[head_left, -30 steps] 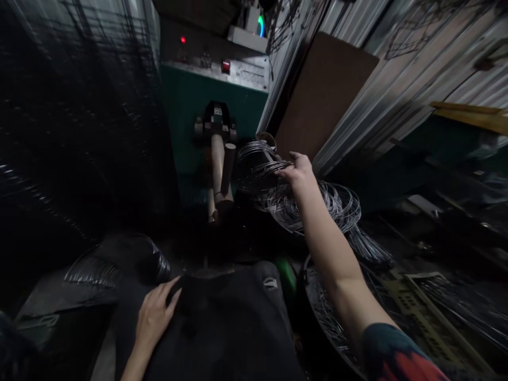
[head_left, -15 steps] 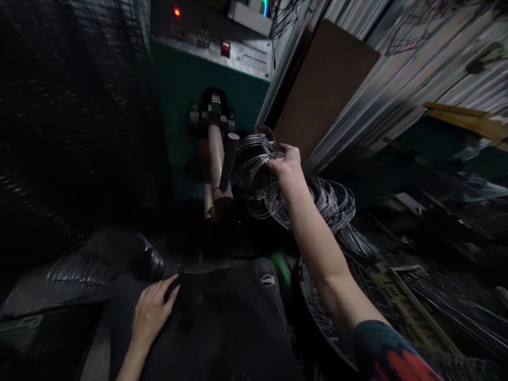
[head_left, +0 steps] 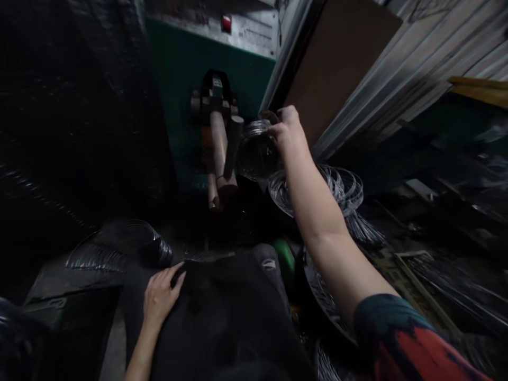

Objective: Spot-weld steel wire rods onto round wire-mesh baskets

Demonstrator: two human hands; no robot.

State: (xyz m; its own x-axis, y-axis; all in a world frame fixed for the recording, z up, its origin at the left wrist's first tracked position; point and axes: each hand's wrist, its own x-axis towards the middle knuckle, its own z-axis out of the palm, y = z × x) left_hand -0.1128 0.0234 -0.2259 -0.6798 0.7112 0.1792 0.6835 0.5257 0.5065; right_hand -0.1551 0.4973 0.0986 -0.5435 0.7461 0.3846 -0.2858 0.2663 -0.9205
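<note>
My right hand (head_left: 286,127) is stretched forward, its fingers closed at the upper right edge of a bundle of thin wire rings (head_left: 256,128). The bundle hangs beside the metal bars (head_left: 220,148) of a green machine; blur hides how firmly it is gripped. Palm down, my left hand (head_left: 159,296) rests on the dark apron (head_left: 226,312) over my lap. Its fingers are stretched out and hold nothing. Left of that hand, a row of wire rings (head_left: 99,256) lies beside my leg.
The green machine (head_left: 250,63) has a red switch (head_left: 226,23) on top. More wire rings (head_left: 341,185) are heaped under my right forearm. A dark round tub (head_left: 317,296) stands at my right. A brown board (head_left: 341,58) leans on the corrugated wall.
My right hand has moved up and away, and the spread wire rings are now gathered in one bundle. The view has shifted slightly; my left hand stays on the apron.
</note>
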